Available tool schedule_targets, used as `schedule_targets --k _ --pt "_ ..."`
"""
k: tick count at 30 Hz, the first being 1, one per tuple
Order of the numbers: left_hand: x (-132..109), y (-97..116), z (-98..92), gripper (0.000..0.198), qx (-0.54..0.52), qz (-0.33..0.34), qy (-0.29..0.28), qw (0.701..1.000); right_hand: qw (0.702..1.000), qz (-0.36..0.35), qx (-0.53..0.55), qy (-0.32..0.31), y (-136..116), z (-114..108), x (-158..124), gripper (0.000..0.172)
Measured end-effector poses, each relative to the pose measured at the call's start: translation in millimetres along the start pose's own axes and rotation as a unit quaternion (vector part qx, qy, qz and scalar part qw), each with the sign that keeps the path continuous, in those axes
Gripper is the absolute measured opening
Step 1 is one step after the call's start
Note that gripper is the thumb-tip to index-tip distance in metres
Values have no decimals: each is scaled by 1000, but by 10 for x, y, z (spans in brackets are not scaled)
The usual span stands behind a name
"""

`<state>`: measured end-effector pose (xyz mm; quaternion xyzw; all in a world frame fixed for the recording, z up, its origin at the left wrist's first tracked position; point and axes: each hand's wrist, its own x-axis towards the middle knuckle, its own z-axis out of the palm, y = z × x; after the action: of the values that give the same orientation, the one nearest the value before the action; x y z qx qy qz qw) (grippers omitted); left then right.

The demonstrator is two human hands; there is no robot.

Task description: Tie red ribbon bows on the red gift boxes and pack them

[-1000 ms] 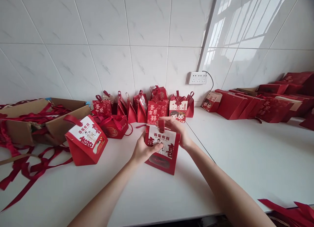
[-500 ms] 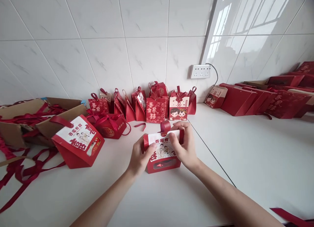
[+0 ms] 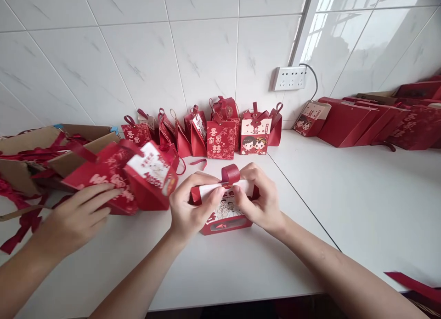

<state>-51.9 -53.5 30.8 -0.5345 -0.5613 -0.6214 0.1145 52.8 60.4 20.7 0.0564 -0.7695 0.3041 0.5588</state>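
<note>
Both of my hands grip the top edge of a red and white gift box (image 3: pixel 227 213) standing on the white table. My left hand (image 3: pixel 193 204) is closed round its left upper corner, thumb on the front panel. On the right upper corner, my right hand (image 3: pixel 260 199) is closed the same way, and the two thumbs nearly meet in the middle. A red ribbon loop (image 3: pixel 230 173) stands up from the top between them. The box front carries a printed couple and a clear window low down. My palms and fingers cover both its sides.
Another person's hand (image 3: pixel 82 213) touches a red gift box (image 3: pixel 113 181) at left, beside a white-fronted box (image 3: pixel 151 172). Behind them is a cardboard carton (image 3: pixel 31 146) of ribbons. Finished-looking boxes (image 3: pixel 220 139) line the tiled wall; more red boxes (image 3: pixel 347 123) lean at right under a power strip (image 3: pixel 289 78).
Another person's hand has come in from the left with a red box beside the white-fronted one. My hands have pressed the box's top edge, which now folds forward. The view has tilted down.
</note>
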Motion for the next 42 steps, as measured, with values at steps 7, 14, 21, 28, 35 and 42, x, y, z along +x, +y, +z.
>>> schedule_targets --k 7,14,21,28,35,42 --pt "-11 -22 5 9 -3 -37 4 999 1000 4 0 8 0 31 7 11" --pt "0 -12 23 6 2 6 21 1000 1000 -11 -6 16 -17 24 15 14" --pt "-2 -5 9 6 9 -13 15 1000 1000 21 7 14 -25 42 2 13" --pt "14 8 17 6 11 -9 18 1000 999 44 21 10 -19 29 -12 11" --pt "-6 9 5 10 -20 -41 5 999 999 39 29 16 -26 43 -3 11" --pt "-7 -3 14 6 -8 -23 13 1000 998 52 46 9 -35 24 7 9"
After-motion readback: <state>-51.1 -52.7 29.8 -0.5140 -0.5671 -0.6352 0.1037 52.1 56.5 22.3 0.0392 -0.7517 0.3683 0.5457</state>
